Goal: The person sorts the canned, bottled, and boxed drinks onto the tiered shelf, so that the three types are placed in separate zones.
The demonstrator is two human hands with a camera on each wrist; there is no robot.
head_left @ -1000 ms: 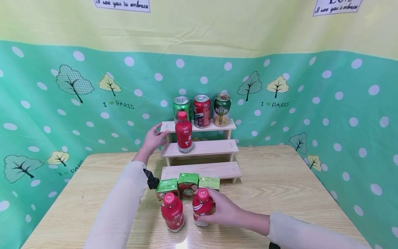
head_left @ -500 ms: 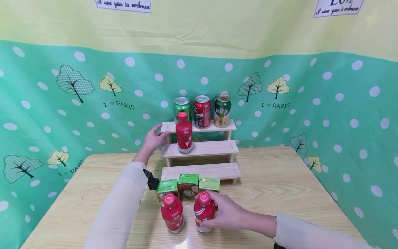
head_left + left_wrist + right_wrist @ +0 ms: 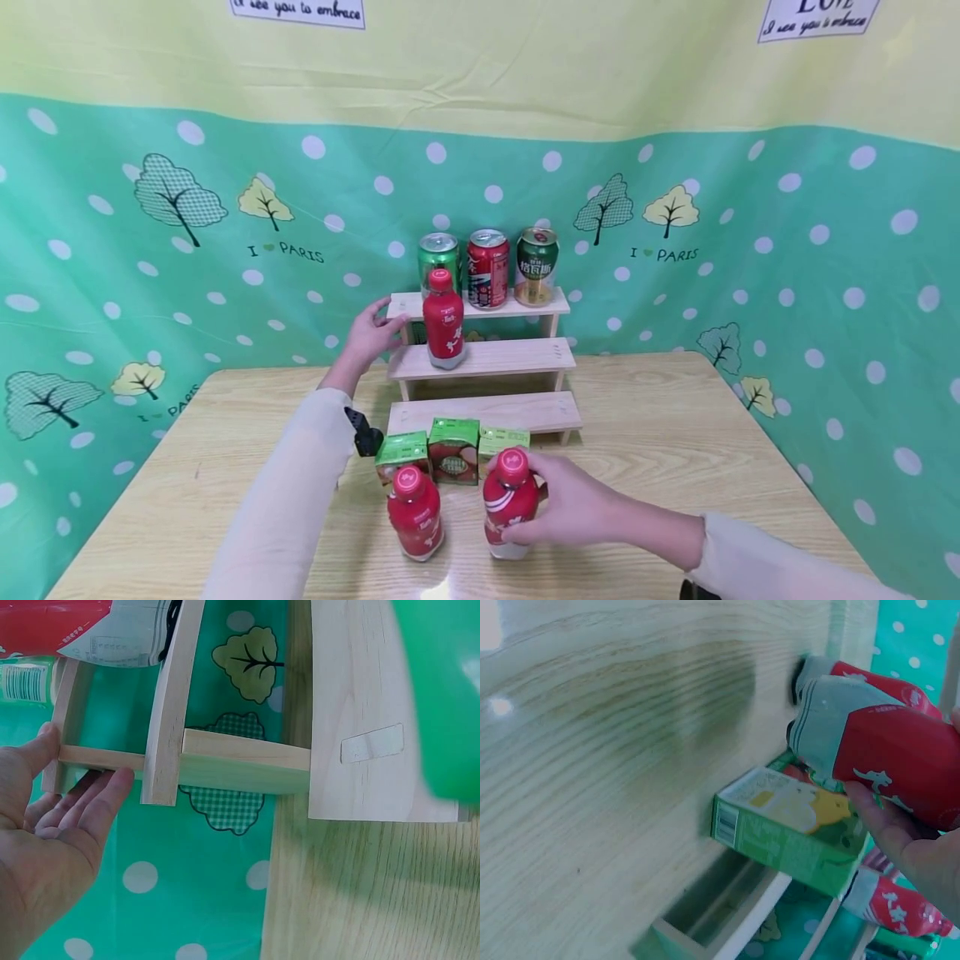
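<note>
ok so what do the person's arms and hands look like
The left sleeve and right sleeve are plain and whitish. The left hand and right hand are gloveless. A small black piece sits by the left sleeve; a second piece, mostly cropped, by the right.

Cloth backdrop, yellow above, dotted green below, printed trees; pale wooden table, glare spot.

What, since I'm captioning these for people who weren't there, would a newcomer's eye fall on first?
Probably the three red bottles: one on the middle step of the wooden rack, one on the table before the green boxes, and one in the right hand. Next, perhaps, the three cans lined up on the top step, against the green dotted backdrop.
</note>
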